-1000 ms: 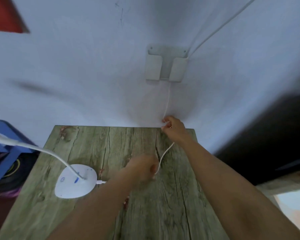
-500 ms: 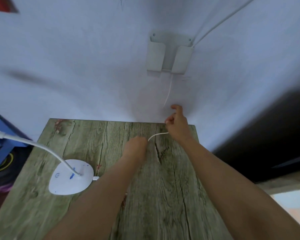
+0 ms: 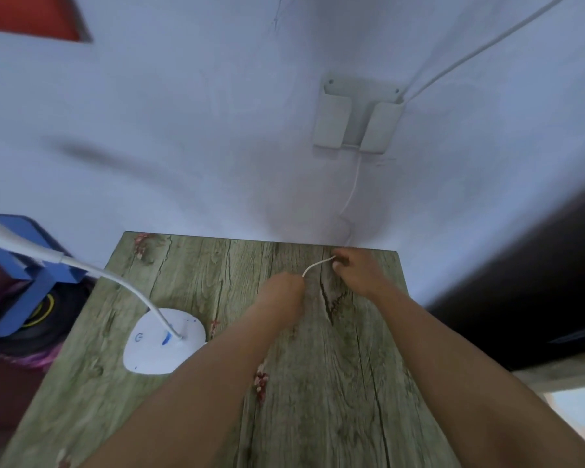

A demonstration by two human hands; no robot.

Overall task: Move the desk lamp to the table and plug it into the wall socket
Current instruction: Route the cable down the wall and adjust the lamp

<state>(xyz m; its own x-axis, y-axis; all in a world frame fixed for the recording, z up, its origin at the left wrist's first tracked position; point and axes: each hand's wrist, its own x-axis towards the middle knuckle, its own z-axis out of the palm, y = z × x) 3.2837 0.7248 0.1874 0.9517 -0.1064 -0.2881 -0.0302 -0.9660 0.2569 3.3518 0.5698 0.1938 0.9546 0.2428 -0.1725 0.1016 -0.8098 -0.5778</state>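
A white desk lamp stands on the left of the green wooden table (image 3: pixel 335 383), with its oval base (image 3: pixel 156 346) flat and its thin neck (image 3: pixel 115 278) arching out of view to the left. A thin white cord (image 3: pixel 314 266) runs between my hands. My left hand (image 3: pixel 282 290) is closed on one end of this stretch, near the table's middle. My right hand (image 3: pixel 355 268) pinches the cord at the back edge. From there the cord rises up the wall to the white wall socket (image 3: pixel 358 119), which carries two white adapters.
A second white cable (image 3: pixel 487 45) runs from the socket up to the right. A blue frame (image 3: pixel 27 275) and a dark round object stand left of the table. Dark furniture (image 3: pixel 520 282) lies to the right. The table's back edge meets the pale wall.
My left hand has moved towards the back of the table, closer to my right hand. My right hand has dropped from the wall to the table's back edge, and the cord between them is shorter.
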